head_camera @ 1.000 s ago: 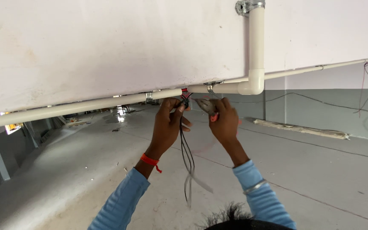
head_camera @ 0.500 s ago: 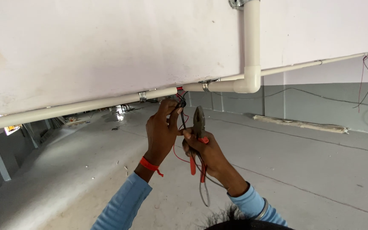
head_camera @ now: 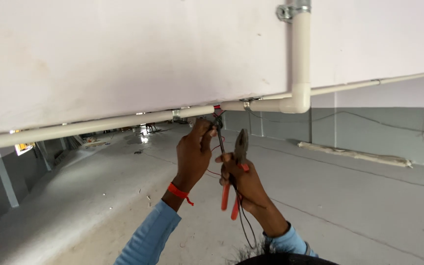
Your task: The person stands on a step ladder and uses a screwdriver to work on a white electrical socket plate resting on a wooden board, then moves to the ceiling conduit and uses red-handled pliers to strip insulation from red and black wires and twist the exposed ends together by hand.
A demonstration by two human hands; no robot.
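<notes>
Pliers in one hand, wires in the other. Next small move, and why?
Probably raise the pliers to the wires. The left hand pinches the wires just below the white pipe, while the right hand holds the pliers lower, with the tip apart from the wires.

A pale, whitewashed wall (head_camera: 123,54) fills the upper half from nine o'clock round to one, with a white conduit pipe (head_camera: 89,126) running along its lower edge and a riser (head_camera: 300,54) clamped at twelve. Below spreads a bare grey concrete floor (head_camera: 359,196), dusty, with a long pale strip (head_camera: 354,154) lying at three o'clock. Daylight glares from an opening (head_camera: 145,139) near the centre.
</notes>
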